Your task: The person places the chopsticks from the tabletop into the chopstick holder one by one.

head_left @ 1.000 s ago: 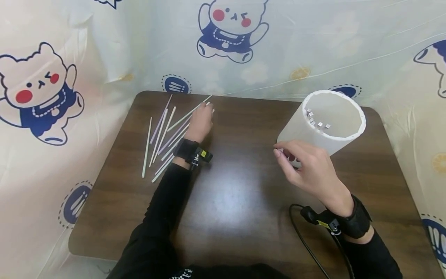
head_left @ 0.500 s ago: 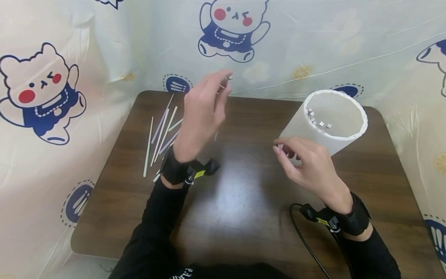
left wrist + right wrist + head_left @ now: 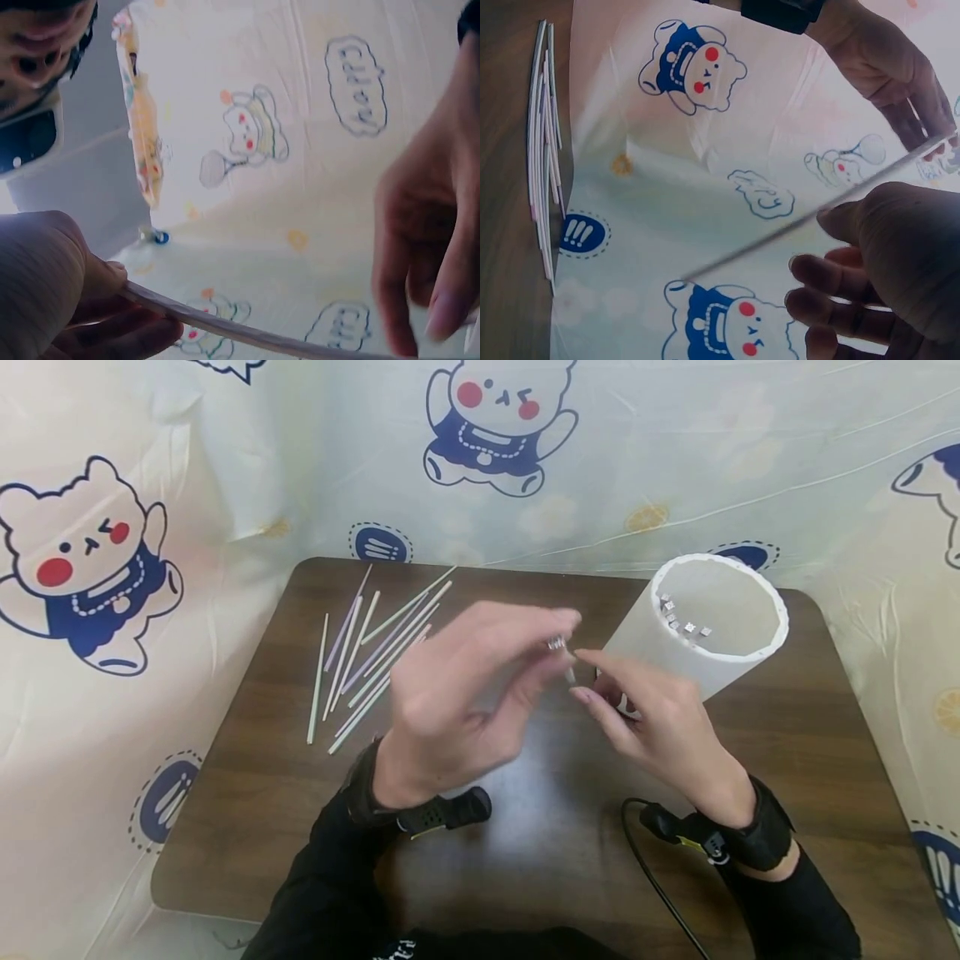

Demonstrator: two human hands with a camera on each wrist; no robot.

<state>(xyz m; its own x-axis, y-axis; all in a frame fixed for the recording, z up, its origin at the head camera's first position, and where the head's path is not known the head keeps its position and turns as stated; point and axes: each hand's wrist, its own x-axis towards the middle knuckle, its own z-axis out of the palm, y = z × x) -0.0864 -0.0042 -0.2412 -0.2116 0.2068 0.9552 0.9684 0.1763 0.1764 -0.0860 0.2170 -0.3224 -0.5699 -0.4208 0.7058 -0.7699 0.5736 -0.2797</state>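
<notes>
My left hand (image 3: 457, 702) pinches one end of a thin pale stick (image 3: 780, 229) between thumb and fingers. A small silvery bit (image 3: 557, 643) shows at the fingertips in the head view, where the stick is seen nearly end-on. My right hand (image 3: 667, 718) hovers beside the stick's lower part, thumb and index apart, other fingers loosely curled. The stick overlaps the right thumb in the right wrist view. More thin sticks (image 3: 318, 677), pale green, white and purple, lie fanned out at the left of the table.
A white cylinder (image 3: 645, 635), open at the top, stands at the back right. Several small silvery pieces (image 3: 690, 627) show inside it. A black cable (image 3: 660, 881) runs from the right wrist camera over the brown table (image 3: 570, 860). Printed curtains (image 3: 675, 443) surround the table.
My left hand has lifted a stick from the fanned group, then brought it right and toward my body, up to the right hand. The right hand has barely moved.
</notes>
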